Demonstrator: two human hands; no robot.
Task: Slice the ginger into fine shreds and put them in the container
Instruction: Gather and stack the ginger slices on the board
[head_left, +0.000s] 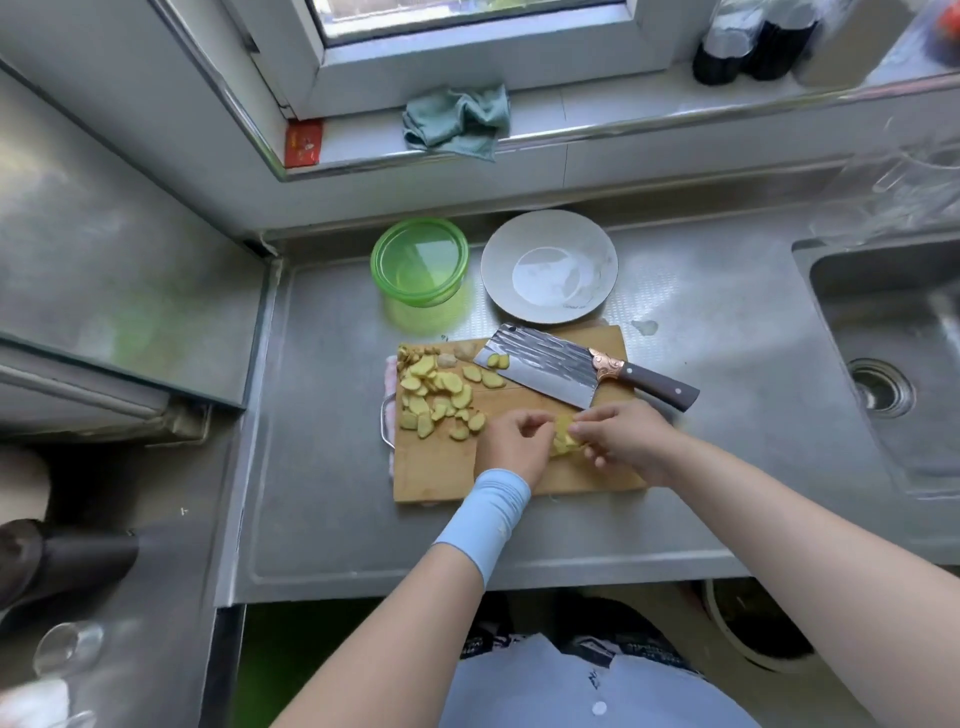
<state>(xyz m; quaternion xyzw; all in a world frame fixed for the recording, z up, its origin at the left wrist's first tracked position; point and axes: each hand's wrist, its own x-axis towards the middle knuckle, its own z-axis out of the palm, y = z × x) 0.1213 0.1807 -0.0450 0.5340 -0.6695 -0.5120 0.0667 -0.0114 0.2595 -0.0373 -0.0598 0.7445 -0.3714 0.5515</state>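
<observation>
A wooden cutting board (441, 473) lies on the steel counter. Several yellow ginger slices (439, 397) are scattered over its left half. A small stack of ginger slices (563, 439) sits between my hands near the board's middle. My left hand (511, 441) and my right hand (623, 434) both pinch that stack with curled fingers. A cleaver (550, 366) with a dark handle lies flat on the board's far side, a slice stuck to its blade. Behind the board stands an empty green container (420, 260).
A white bowl (549, 267) sits right of the green container. A sink (893, 374) opens at the right. A teal cloth (457, 119) lies on the window sill, with dark bottles (748, 47) further right. A metal rack handle (385, 421) sticks out under the board's left edge.
</observation>
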